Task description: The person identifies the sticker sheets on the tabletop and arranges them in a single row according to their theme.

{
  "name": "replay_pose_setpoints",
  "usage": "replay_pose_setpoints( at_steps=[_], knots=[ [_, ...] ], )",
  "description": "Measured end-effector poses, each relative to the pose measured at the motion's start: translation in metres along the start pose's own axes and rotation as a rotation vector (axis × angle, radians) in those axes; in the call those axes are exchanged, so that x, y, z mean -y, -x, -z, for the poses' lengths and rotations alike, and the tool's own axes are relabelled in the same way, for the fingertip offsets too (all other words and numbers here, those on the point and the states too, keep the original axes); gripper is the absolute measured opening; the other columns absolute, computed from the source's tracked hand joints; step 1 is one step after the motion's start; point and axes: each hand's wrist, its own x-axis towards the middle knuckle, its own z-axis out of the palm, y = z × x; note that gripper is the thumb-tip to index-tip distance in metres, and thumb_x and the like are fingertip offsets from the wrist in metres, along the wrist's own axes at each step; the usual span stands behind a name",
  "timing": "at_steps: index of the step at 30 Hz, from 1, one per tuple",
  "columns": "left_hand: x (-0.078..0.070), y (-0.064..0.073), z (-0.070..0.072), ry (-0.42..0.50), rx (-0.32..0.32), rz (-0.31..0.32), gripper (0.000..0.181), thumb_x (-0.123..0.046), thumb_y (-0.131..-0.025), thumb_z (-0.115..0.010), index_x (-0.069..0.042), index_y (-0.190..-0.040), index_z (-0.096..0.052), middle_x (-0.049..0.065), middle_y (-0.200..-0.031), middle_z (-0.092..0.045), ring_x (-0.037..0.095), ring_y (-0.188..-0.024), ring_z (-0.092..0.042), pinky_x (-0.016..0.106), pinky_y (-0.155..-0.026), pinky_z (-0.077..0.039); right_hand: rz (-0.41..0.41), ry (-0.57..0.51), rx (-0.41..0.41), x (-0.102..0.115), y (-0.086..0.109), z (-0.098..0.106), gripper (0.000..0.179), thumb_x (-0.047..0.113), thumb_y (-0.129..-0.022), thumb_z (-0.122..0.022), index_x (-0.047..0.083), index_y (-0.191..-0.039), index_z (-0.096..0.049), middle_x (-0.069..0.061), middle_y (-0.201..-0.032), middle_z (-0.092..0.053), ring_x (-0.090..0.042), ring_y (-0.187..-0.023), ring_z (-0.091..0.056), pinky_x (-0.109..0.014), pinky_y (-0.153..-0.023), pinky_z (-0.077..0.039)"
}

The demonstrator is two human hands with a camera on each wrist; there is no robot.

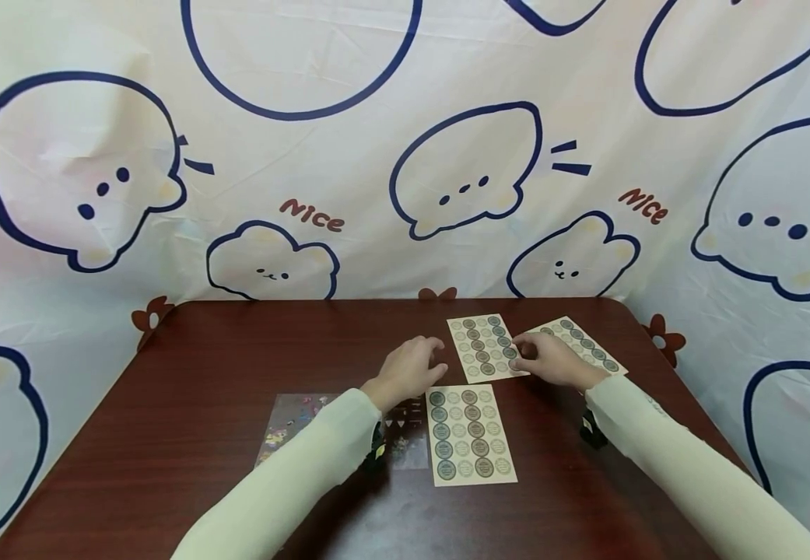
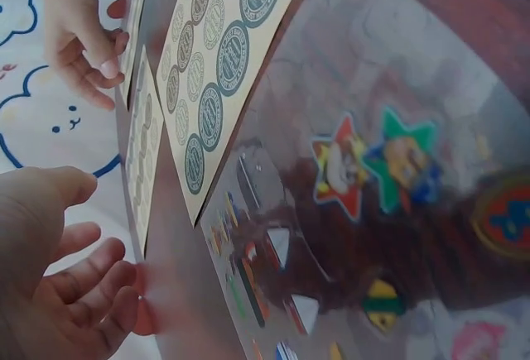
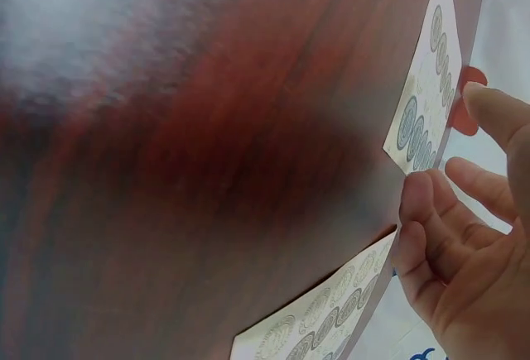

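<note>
My left hand (image 1: 408,369) hovers with spread, loosely bent fingers just beyond the front sticker sheet (image 1: 473,435), a cream sheet with rows of round seal-like stickers. Nothing is held in it. The left wrist view shows its bent fingers (image 2: 91,290) apart from the thumb. My right hand (image 1: 552,359) reaches over the back, with fingertips at the right edge of the back sticker sheet (image 1: 478,350). It partly covers the right sticker sheet (image 1: 587,346). In the right wrist view the thumb stands apart from the fingers (image 3: 431,203), which are close to both sheets' corners.
A clear plastic sheet (image 1: 289,420) with colourful cartoon stickers lies left of the front sticker sheet, partly under my left forearm. The brown wooden table (image 1: 187,389) meets a patterned cloth backdrop (image 1: 376,171) behind it. More cloth hangs at both sides.
</note>
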Motion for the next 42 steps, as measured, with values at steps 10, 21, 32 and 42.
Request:
replay_pose_setpoints(
  at_steps=[10,21,32,42],
  knots=[
    [-0.002,-0.01,-0.01,0.026,0.06,0.001,0.049,-0.028,-0.1,-0.064,-0.012,-0.145,-0.054,0.01,-0.129,-0.064,0.024,-0.113,-0.064,0.041,-0.089,-0.054,-0.011,0.048,0.062,0.003,-0.009,0.004,0.058,0.023,-0.092,-0.073,-0.004,-0.14,-0.054,-0.022,-0.116,-0.066,-0.028,-0.099,-0.061,-0.047,-0.09,-0.051],
    [0.007,-0.017,-0.014,0.13,0.116,0.038,0.063,-0.025,-0.1,-0.064,-0.011,-0.155,-0.039,0.014,-0.141,-0.06,0.03,-0.13,-0.058,0.047,-0.106,-0.048,-0.066,0.067,0.112,0.003,-0.021,0.001,0.073,0.021,-0.088,-0.078,-0.004,-0.149,-0.045,-0.026,-0.126,-0.061,-0.036,-0.115,-0.06,-0.052,-0.102,-0.047],
    [0.016,-0.022,-0.012,0.097,0.113,0.044,0.072,-0.018,-0.095,-0.072,-0.015,-0.157,-0.036,0.014,-0.14,-0.057,0.03,-0.129,-0.056,0.044,-0.105,-0.049,-0.114,0.056,0.151,0.014,-0.026,0.005,0.066,0.025,-0.088,-0.079,0.002,-0.144,-0.054,-0.007,-0.093,-0.061,-0.018,-0.078,-0.051,-0.031,-0.07,-0.04],
    [0.022,-0.024,-0.013,0.156,0.114,0.075,0.079,-0.015,-0.091,-0.076,-0.016,-0.158,-0.035,0.019,-0.141,-0.048,0.033,-0.123,-0.055,0.046,-0.101,-0.05,-0.02,0.01,0.129,0.021,-0.028,-0.001,0.062,0.022,-0.085,-0.082,-0.005,-0.136,-0.058,-0.023,-0.122,-0.062,-0.035,-0.11,-0.059,-0.049,-0.099,-0.047]
  ],
)
